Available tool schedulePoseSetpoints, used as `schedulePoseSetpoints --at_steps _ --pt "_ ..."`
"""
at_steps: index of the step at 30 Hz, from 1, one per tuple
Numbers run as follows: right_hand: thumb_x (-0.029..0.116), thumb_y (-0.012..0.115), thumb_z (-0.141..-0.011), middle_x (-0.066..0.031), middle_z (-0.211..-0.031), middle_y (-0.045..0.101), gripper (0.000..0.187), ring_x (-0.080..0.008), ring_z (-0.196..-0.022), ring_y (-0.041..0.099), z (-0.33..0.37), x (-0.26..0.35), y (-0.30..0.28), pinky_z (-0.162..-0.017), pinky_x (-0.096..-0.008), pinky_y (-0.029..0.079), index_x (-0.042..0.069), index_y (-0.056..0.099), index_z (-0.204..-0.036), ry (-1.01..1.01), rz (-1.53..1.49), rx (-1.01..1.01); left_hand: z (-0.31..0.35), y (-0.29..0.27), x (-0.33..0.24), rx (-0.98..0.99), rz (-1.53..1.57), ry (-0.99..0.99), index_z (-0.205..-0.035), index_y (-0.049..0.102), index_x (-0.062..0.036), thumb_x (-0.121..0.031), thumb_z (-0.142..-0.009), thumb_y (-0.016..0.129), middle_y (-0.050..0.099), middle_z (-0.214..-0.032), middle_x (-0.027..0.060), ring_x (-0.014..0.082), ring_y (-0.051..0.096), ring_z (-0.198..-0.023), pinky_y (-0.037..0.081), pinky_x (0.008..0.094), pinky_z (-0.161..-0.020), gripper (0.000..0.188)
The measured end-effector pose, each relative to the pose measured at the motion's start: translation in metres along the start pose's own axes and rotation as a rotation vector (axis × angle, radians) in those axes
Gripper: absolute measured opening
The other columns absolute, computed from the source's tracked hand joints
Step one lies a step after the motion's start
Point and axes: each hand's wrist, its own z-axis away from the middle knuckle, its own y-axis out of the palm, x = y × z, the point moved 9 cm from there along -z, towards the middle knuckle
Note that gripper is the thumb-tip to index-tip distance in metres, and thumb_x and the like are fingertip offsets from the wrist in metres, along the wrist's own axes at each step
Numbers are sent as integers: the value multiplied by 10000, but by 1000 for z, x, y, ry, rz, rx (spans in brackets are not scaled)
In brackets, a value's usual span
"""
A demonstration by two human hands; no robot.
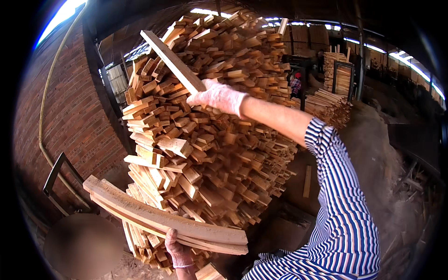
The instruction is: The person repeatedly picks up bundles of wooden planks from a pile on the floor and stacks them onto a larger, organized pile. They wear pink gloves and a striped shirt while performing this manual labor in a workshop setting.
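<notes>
Head: upper plank (pixel 171 60) slants up-left.

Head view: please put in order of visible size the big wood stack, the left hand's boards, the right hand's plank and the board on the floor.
Largest to smallest:
Big wood stack
Boards in the left hand
Plank in the right hand
Board on the floor: farther away, true size unsure
</notes>
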Motion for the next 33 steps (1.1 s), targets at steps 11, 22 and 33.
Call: schedulePoseSetpoints --at_steps 11,22,33 --pt "539 853 -781 -152 -1358 596 1059 -289 -1238 608 260 -82 229 -1040 -382 488 8 337 -1538 -225 -205 422 113 -39 -30 -100 75 154 -1355 538 7 -337 -842 802 665 -1255 168 330 638 -1174 522 488 -1050 672" --pt "331 830 -713 -234 -1388 574 984 -361 -1245 600 457 -39 482 -1054 -390 490 124 339 -1540 -311 175 1288 380 -121 -87 -589 -380 475 -1397 511 -10 -500 -888 726 655 -1292 218 319 663 -1162 535 425 -1018 739" --pt "274 865 -736 -226 -1253 641 901 -339 -1158 641 584 -13 683 -983 -387 519 74 406 -1485 -329 -310 1580 607 -263 51 -1095 -430 186 -1219 663 -2 -191 -967 700 728 -1133 137 205 707 -964 592 342 -812 317"
